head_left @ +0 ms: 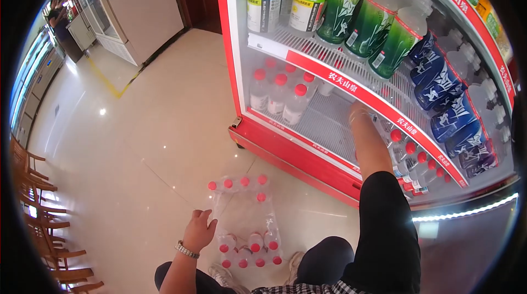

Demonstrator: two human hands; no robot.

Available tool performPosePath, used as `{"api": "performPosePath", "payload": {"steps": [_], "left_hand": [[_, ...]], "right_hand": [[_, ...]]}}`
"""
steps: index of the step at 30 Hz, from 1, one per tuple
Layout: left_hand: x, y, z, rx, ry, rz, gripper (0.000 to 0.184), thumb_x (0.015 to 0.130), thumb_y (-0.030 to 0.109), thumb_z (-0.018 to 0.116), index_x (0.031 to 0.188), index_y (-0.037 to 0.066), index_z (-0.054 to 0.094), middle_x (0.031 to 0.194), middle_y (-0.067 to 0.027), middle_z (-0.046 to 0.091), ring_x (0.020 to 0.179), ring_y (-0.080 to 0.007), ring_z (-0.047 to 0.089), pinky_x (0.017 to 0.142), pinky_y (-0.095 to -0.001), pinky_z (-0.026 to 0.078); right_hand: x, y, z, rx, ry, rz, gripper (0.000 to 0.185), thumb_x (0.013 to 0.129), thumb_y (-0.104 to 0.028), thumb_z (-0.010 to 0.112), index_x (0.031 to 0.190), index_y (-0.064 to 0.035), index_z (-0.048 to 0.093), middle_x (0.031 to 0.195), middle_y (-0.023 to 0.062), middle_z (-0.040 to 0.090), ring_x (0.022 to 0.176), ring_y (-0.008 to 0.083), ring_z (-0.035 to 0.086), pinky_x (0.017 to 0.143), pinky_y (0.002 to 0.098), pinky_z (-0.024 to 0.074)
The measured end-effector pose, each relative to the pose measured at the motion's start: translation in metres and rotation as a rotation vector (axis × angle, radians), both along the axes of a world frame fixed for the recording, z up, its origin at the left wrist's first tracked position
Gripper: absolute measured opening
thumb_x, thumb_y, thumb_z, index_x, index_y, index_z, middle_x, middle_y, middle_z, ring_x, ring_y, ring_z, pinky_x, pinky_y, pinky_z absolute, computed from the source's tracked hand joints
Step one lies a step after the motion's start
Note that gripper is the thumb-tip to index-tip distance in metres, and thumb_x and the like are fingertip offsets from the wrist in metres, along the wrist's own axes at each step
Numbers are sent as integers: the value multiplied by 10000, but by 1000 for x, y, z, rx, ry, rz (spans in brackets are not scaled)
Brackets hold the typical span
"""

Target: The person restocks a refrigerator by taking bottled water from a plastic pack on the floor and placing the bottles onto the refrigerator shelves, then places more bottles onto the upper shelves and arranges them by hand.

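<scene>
My left hand [200, 230], with a metal watch at the wrist, hovers beside a plastic-wrapped pack of water bottles [247, 250] on the floor. Its fingers are apart and hold nothing. Red-capped bottles stand along the pack's far edge and near end, around a gap in the middle. My right forearm [373, 146] reaches into the red drinks fridge [296, 146], over the bottom shelf [329, 119]. The right hand's fingers are hidden behind the upper shelf's front, so what it holds cannot be seen. Red-capped water bottles [281, 96] stand left of that arm, and more [409, 157] to its right.
On the upper shelf stand green-labelled bottles [370, 25], white bottles with blue and yellow labels [307, 3], and dark blue bottles [439, 85]. Wooden chairs [44, 211] line the left edge. A person [61, 22] stands far back at the left. My knees flank the pack.
</scene>
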State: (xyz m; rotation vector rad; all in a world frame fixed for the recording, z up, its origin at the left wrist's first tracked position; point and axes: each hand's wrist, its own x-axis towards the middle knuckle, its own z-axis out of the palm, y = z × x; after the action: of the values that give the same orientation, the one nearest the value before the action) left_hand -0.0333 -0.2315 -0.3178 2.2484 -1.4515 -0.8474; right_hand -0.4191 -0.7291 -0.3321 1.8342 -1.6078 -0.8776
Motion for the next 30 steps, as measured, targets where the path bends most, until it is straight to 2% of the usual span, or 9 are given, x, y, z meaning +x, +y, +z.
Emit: {"api": "performPosePath", "payload": {"steps": [8, 10, 12, 16, 18, 20, 23, 26, 30], "left_hand": [[16, 16, -17, -58, -116, -26, 413, 857, 238, 622, 1218, 53, 545, 1166, -256, 530, 961, -416, 600, 807, -454, 522], [14, 16, -7, -22, -94, 18, 376, 880, 213, 599, 1218, 56, 545, 1168, -252, 542, 1018, -422, 571, 871, -444, 492], [20, 9, -5, -8, -28, 41, 354, 888, 215, 588, 1199, 50, 557, 1134, -220, 557, 975, -404, 588, 842, -435, 499], [20, -4, -1, 7, -17, 29, 339, 888, 211, 584, 1183, 43, 569, 1105, -195, 568, 930, -376, 607, 815, -429, 505], [18, -6, 0, 28, -17, 25, 336, 888, 207, 582, 1180, 41, 572, 1098, -193, 572, 925, -372, 609, 813, -427, 506], [19, -9, -3, 27, -15, 14, 332, 889, 204, 579, 1175, 37, 576, 1089, -190, 575, 917, -369, 612, 810, -424, 507], [20, -5, -17, -84, -33, -8, 297, 869, 223, 592, 1102, 38, 589, 985, -192, 569, 826, -373, 615, 720, -451, 517], [23, -3, -10, -6, -23, -15, 336, 887, 205, 582, 1175, 31, 576, 1091, -197, 574, 901, -376, 613, 797, -432, 509], [24, 1, -5, -54, -8, 24, 336, 885, 206, 585, 1174, 35, 576, 1100, -199, 571, 893, -372, 614, 793, -434, 508]], "right_hand": [[51, 45, 51, 183, 9, 33, 671, 735, -503, 694, 1300, -162, 571, 1475, 104, 395, 1410, 270, 268, 1143, 539, 109], [59, 63, 29, 150, -225, 250, 417, 749, -393, 696, 1054, -109, 672, 1149, 131, 630, 1126, 286, 570, 930, 427, 463], [87, 118, 37, 277, -461, 311, 281, 795, -329, 647, 968, -111, 686, 954, 108, 685, 895, 299, 650, 797, 480, 479], [150, 241, 30, 880, -1186, 554, 264, 794, -272, 673, 948, -59, 648, 882, 126, 657, 824, 320, 631, 737, 408, 499], [169, 284, -9, 1083, -1238, 625, 281, 776, -284, 689, 938, -58, 655, 904, 118, 646, 848, 310, 623, 762, 405, 494], [184, 311, -53, 910, -1005, 1064, 233, 811, -276, 658, 924, -72, 665, 924, 95, 642, 883, 282, 625, 788, 388, 490], [195, 326, -85, 679, -554, 1087, 156, 853, -213, 604, 932, -98, 673, 887, 64, 643, 867, 260, 638, 785, 376, 492], [207, 336, -161, 594, -578, 610, 148, 864, -149, 569, 920, -124, 703, 884, 51, 669, 866, 264, 646, 775, 390, 488], [209, 340, -184, 716, -245, 819, 182, 803, -164, 582, 926, -104, 702, 970, 113, 682, 858, 270, 667, 667, 448, 491]]}}
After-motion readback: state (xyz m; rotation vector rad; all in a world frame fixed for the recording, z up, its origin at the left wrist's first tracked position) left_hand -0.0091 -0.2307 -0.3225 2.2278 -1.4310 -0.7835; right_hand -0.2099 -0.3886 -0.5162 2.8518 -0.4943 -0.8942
